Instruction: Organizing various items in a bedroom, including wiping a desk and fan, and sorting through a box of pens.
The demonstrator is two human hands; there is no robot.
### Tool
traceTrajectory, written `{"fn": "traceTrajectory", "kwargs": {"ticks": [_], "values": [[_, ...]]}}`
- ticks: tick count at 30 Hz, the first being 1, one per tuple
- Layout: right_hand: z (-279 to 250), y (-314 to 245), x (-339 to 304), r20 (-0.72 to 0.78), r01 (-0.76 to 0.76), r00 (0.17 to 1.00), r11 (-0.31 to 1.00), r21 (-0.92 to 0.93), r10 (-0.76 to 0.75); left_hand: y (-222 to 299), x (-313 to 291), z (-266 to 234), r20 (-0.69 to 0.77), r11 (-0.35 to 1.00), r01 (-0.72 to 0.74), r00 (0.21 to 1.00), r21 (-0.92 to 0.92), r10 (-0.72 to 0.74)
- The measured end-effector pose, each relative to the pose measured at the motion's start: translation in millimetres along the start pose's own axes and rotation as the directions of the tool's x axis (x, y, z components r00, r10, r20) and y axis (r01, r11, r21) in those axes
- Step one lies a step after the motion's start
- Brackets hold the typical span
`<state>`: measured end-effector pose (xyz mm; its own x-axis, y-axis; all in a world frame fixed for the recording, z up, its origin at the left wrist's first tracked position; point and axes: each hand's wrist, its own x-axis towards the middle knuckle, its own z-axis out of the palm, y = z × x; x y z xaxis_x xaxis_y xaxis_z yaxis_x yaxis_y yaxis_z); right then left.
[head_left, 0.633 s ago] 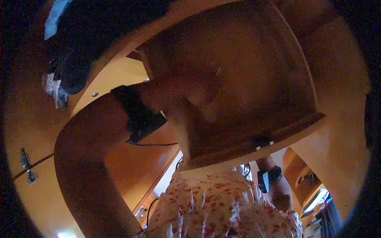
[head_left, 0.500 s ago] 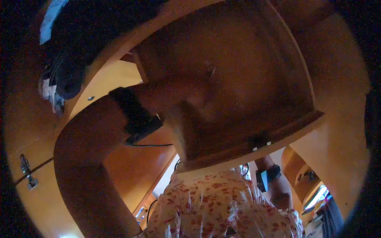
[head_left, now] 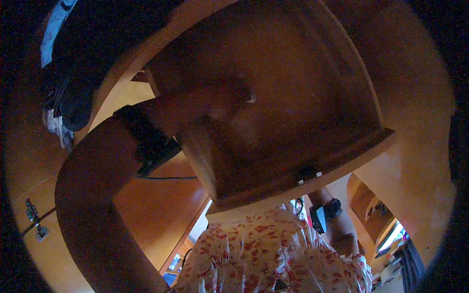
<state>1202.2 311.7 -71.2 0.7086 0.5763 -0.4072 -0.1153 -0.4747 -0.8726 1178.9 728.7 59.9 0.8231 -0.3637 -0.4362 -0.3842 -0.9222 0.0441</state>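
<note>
My left arm bends up from the lower left and reaches over a brown wooden box-like compartment (head_left: pixel 293 122) with raised edges. My left hand (head_left: pixel 227 100) is inside it, against or close to the inner surface. Deep shadow and blur hide how its fingers are set; a small pale spot shows at the fingertips. A black band is around the left wrist. On the other side my right forearm rises behind the compartment's near rim, wearing a dark wristband with a pale blue face (head_left: pixel 320 219). The rim hides my right hand. A dark fitting (head_left: pixel 308 174) with small white parts sits on that rim.
Wooden panels surround the compartment. A metal hinge (head_left: pixel 35 219) is on the left panel. Dark cloth (head_left: pixel 117 44) hangs at the upper left. A thin dark cable (head_left: pixel 168 178) runs below my left wrist. Shelving and a bright window (head_left: pixel 391 239) show at the lower right.
The compartment, both arms and the surroundings have shifted slightly left in the picture. My left hand stays inside the compartment, and my right hand stays hidden behind the rim.
</note>
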Motion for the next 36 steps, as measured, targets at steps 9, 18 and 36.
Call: {"fn": "traceTrajectory", "kwargs": {"ticks": [9, 18, 36], "values": [[8, 4, 4, 0.024, 0.014, 1.000, 1.000, 0.010, -0.014, -17, 27, -13, 0.028, 0.996, 0.002, 1.000, 0.088, -0.005], [13, 2, 16, 0.060, 0.011, 0.998, 0.997, 0.075, -0.016, -14, 3, -54, -0.271, 0.966, 0.252, 0.927, -0.058, -0.258], [20, -16, 51, 0.100, 0.062, 0.992, 0.992, 0.107, -0.073, 136, -98, -18, 0.062, -0.045, 0.089, 0.192, -0.995, -0.979]]}}
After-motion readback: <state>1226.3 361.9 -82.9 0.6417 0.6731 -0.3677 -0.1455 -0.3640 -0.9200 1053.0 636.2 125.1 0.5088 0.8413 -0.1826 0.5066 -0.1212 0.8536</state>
